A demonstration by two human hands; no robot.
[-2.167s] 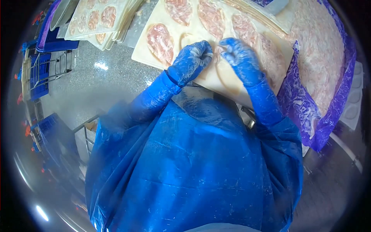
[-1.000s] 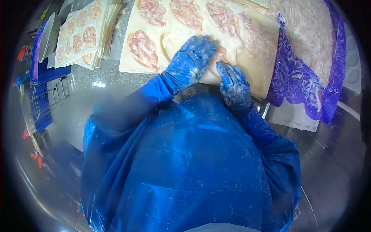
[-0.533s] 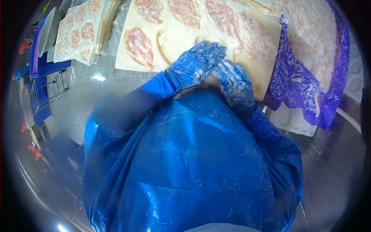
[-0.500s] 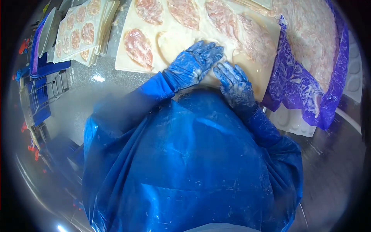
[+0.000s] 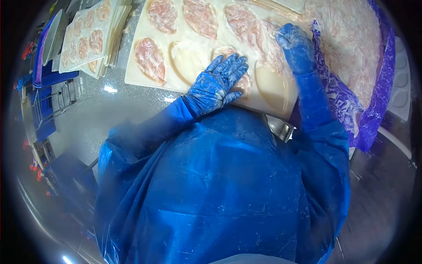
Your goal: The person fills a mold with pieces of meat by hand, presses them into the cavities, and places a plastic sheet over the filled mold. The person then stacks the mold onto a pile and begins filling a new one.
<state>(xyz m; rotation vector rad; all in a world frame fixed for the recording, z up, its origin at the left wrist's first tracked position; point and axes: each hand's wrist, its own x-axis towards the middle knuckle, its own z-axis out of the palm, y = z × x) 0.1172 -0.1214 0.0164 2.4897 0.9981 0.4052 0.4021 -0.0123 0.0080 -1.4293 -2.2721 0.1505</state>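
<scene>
A cream-coloured moulded tray [image 5: 132, 72] with oval hollows lies in front of me. Pale pink raw meat [image 5: 149, 59] fills several hollows; the ones at lower middle and lower right hold none. My left hand [image 5: 217, 83], in a smeared blue glove, rests with fingers spread on a meat portion [image 5: 226, 52] in the lower row, covering most of it. At the tray's right side, my right hand [image 5: 296, 42] is curled closed on the edge of a loose strip of raw meat [image 5: 272, 48]. Its fingertips are partly hidden.
A large mass of raw meat [image 5: 347, 48] lies to the right on purple plastic film [image 5: 380, 101]. A stack of filled trays [image 5: 83, 44] stands at upper left, beside a blue crate [image 5: 39, 72]. Another pale moulded sheet [image 5: 400, 88] shows at far right.
My right hand has moved up and right from beside my left hand and has closed at the loose meat. My left hand has shifted slightly down and left, its fingers spreading.
</scene>
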